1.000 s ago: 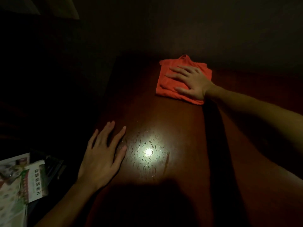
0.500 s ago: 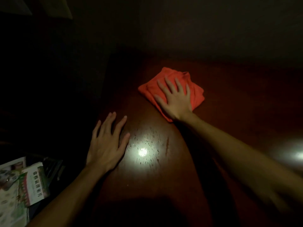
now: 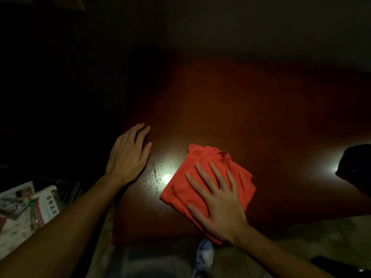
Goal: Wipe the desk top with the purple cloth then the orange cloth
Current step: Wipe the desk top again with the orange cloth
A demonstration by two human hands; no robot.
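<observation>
The folded orange cloth lies near the front edge of the dark reddish desk top. My right hand presses flat on the cloth with fingers spread. My left hand rests flat on the desk's left side, fingers together, holding nothing. Between the two hands a bright light spot shows small droplets or specks on the wood. No purple cloth can be made out in the dim scene.
A dark object sits at the desk's right edge beside a second glare. Printed papers and packets lie low at the left, off the desk. A pale blue patterned thing shows below the front edge. The surroundings are very dark.
My right hand has dragged the orange cloth from the far middle of the desk toward the front edge. My left hand has stayed flat at the left. The view has tilted down.
</observation>
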